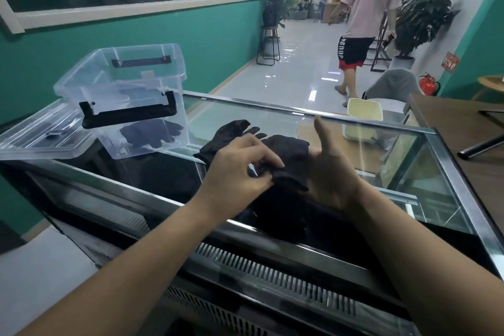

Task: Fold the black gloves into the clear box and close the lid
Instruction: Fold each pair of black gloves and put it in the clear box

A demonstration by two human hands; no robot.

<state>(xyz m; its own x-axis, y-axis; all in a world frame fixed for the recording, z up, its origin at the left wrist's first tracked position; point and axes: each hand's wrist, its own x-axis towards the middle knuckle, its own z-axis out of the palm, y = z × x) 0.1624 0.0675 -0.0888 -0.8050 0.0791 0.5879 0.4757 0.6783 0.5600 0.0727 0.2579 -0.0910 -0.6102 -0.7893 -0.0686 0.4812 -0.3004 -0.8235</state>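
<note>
A black glove [289,151] lies folded over on the glass counter top [272,120], its fingers pointing away toward the far edge. My left hand [240,163] pinches the glove's near folded edge with curled fingers. My right hand [331,169] is under or beside the glove's right side, palm turned in and thumb raised. The clear box [128,95] with black handles stands open at the left. A folded black glove [152,135] lies on its bottom. The clear lid [41,135] rests flat on the counter to the left of the box.
The work surface is a glass display case with a steel frame [450,155]. A cream bin [362,114] shows beyond the glass. A person in a pink shirt [365,8] walks away across the tiled floor. A wooden table [463,123] stands at the right.
</note>
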